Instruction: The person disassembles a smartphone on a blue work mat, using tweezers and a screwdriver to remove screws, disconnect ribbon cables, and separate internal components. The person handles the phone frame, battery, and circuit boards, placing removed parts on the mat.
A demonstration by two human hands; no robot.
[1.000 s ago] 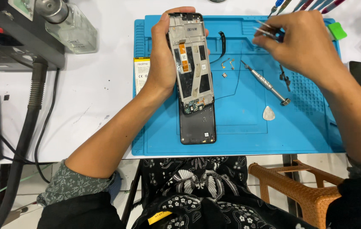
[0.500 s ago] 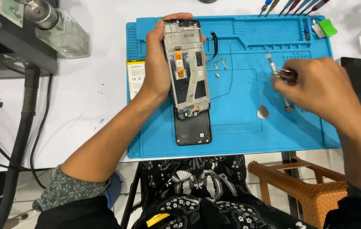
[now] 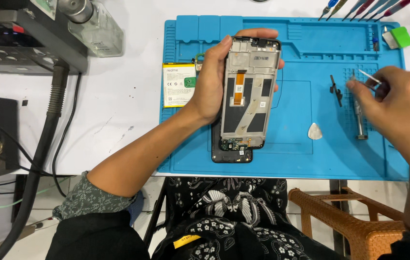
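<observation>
The white bench (image 3: 118,115) carries a blue work mat (image 3: 301,159), a flat battery (image 3: 179,84) and grey equipment (image 3: 7,43).

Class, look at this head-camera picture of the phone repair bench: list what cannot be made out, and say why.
- Back cover: mostly hidden under the phone frame held in the left hand.
- Tip of the tweezers in the right hand: too small to tell whether it grips anything.
- Screwdrivers: cut off by the top edge.
- Loose parts near the mat ridges: too small to identify.
</observation>
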